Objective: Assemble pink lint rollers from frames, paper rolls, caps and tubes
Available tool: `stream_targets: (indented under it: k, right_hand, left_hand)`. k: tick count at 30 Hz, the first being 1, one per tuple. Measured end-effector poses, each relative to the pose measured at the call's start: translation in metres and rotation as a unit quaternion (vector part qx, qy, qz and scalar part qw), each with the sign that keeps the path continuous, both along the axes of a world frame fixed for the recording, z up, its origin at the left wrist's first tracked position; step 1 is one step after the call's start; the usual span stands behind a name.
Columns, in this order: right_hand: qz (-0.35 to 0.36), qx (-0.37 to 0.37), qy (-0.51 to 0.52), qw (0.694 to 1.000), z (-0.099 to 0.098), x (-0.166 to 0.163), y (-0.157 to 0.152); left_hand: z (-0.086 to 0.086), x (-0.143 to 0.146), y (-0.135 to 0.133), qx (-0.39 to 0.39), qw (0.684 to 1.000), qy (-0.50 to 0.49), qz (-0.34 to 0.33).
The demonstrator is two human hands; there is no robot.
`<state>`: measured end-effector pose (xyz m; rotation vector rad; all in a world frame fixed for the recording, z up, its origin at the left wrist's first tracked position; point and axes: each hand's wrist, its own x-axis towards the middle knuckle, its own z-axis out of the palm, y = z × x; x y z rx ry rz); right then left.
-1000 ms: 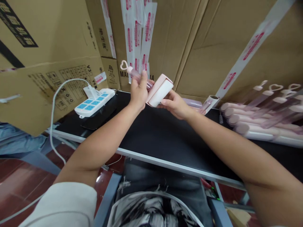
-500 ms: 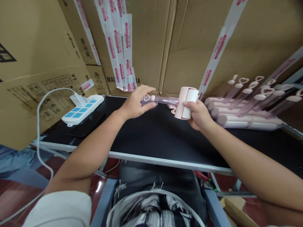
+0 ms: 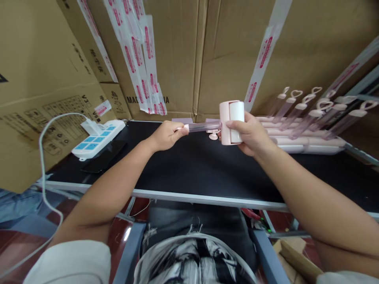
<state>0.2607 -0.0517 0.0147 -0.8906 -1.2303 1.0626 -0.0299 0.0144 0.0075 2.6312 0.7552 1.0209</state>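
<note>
A pink lint roller [image 3: 225,123] with a white roll is held level above the black tabletop [image 3: 189,169]. Its see-through purple handle points to the left. My left hand [image 3: 166,135] is closed on the handle's pale end, covering the end loop. My right hand [image 3: 251,133] grips the roller head, thumb across the white roll. Just behind and below the handle is a small pink part [image 3: 213,135], whose kind I cannot make out.
Several similar lint rollers [image 3: 308,142] lie at right, heart-looped handles upward. A white power strip [image 3: 99,140] with a plugged-in cable and a black phone-like slab [image 3: 103,157] are at left. Pale purple pieces [image 3: 182,120] lie at the back, before a cardboard wall [image 3: 174,59].
My left hand, its fingers apart around the handle's end before, has closed on it. The view has shifted slightly, and my right hand still holds the roller head.
</note>
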Motion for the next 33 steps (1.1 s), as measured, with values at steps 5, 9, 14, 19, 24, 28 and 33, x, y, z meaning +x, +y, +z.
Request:
stream_targets:
  k: [5, 9, 14, 19, 24, 28, 33]
  right_hand:
    - [-0.052, 0.123, -0.063, 0.989, -0.010, 0.004, 0.006]
    - [-0.120, 0.241, -0.117, 0.956, -0.011, 0.020, 0.014]
    - [-0.103, 0.155, -0.055, 0.981, -0.006, 0.026, 0.017]
    - [-0.083, 0.079, -0.083, 0.990, -0.016, 0.018, 0.023]
    - [-0.055, 0.125, -0.215, 0.967, -0.029, 0.011, 0.024]
    - [-0.029, 0.176, -0.253, 0.951, -0.037, 0.001, 0.019]
    - [0.003, 0.213, -0.280, 0.936, -0.050, -0.013, 0.017]
  left_hand:
    - [-0.006, 0.009, 0.001, -0.276, 0.948, -0.143, -0.067]
    - [0.008, -0.004, 0.008, -0.339, 0.915, -0.210, -0.054]
    - [0.021, -0.034, 0.020, -0.252, 0.952, 0.054, 0.165]
    - [0.010, -0.040, 0.032, -0.238, 0.861, 0.359, 0.269]
    - [0.010, -0.057, 0.046, -0.248, 0.822, 0.409, 0.309]
    - [0.021, -0.065, 0.040, -0.222, 0.828, 0.377, 0.350]
    - [0.014, -0.012, 0.004, 0.002, 0.991, 0.035, 0.126]
